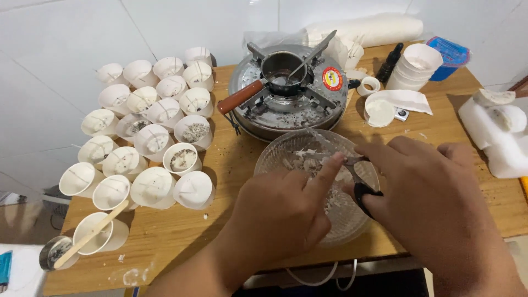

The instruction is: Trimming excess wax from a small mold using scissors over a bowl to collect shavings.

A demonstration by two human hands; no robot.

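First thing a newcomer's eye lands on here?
Probably the two hands at centre: the right hand works black-handled scissors over a clear glass bowl of white flakes, with the left hand beside it. Next, the crowd of white paper cups at left, and the small pot on the round stove behind.

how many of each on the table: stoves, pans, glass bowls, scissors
stove: 1
pan: 1, on the stove
glass bowl: 1
scissors: 1, in the right hand
total: 4
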